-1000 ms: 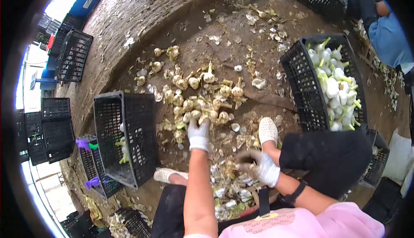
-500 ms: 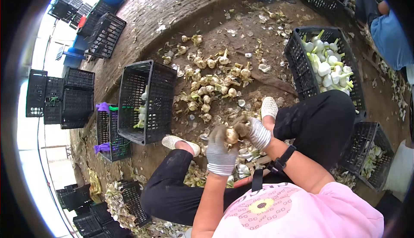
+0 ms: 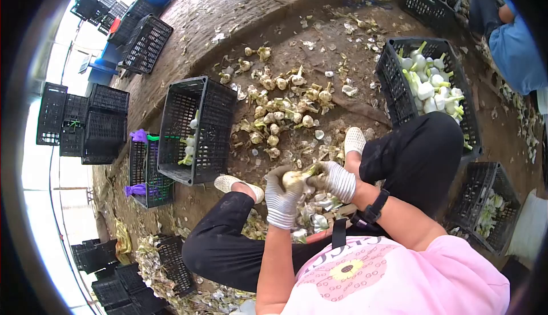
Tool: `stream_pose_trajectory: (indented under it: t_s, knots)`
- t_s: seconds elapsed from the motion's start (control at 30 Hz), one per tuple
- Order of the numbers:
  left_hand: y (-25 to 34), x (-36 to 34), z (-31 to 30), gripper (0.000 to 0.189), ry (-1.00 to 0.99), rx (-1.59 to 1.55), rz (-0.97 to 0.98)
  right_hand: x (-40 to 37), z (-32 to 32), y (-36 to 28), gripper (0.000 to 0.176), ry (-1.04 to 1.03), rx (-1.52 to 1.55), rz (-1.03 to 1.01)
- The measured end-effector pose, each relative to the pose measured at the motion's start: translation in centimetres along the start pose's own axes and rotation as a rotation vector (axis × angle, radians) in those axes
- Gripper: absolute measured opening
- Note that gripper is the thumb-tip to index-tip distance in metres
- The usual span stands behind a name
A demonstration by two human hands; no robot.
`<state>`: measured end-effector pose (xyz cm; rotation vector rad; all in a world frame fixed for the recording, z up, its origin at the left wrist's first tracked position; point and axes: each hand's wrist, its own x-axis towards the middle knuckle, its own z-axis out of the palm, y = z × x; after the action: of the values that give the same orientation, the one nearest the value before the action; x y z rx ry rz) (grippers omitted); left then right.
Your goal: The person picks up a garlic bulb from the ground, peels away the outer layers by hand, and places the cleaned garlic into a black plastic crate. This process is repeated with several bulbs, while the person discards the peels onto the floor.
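My left hand [image 3: 281, 198], in a striped, soiled work glove, is closed round a garlic bulb [image 3: 293, 178]. The bulb lies tilted, with its stem pointing right towards my right hand [image 3: 338, 181], gloved the same way. My right fingers are closed at the stem end; their tips partly hide it. Beyond my hands, a loose heap of unpeeled garlic bulbs [image 3: 274, 127] with brownish skins and short stems lies on the ground. Shed garlic skins [image 3: 319, 222] lie below my hands, between my legs.
At right stands a black crate [image 3: 394, 89] of clean white garlic bulbs [image 3: 429, 89]. Another black crate [image 3: 216, 135] at left holds a few. Further right, a crate [image 3: 468, 201] contains leafy scraps. Stacked crates [image 3: 105, 121] stand far left. A person in a blue sleeve [image 3: 518, 55] sits at upper right.
The garlic bulb has shifted slightly left and tipped over, so its stem now points right. My left hand has turned with it, and my right fingers are now at the stem.
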<state>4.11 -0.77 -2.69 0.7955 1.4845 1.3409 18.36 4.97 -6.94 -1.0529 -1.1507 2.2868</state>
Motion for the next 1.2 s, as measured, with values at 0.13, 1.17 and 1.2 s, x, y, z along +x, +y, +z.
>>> stream_pose_trajectory:
  t_s: [0.13, 1.17, 1.2]
  knots:
    - [-1.1, 0.0, -1.9, 0.043, 0.118, -0.654, -0.616, -0.4, 1.3, 0.6, 0.021, 0.081, -0.23, -0.326]
    - [2.3, -1.8, -1.2, 0.021, 0.058, 0.944, 0.568, 0.4, -0.2, -0.1, 0.049, -0.036, -0.32, -0.373]
    - [2.4, -1.6, -1.2, 0.019, 0.046, 1.032, 0.607, 0.1, 0.1, -0.6, 0.048, -0.032, -0.378, -0.369]
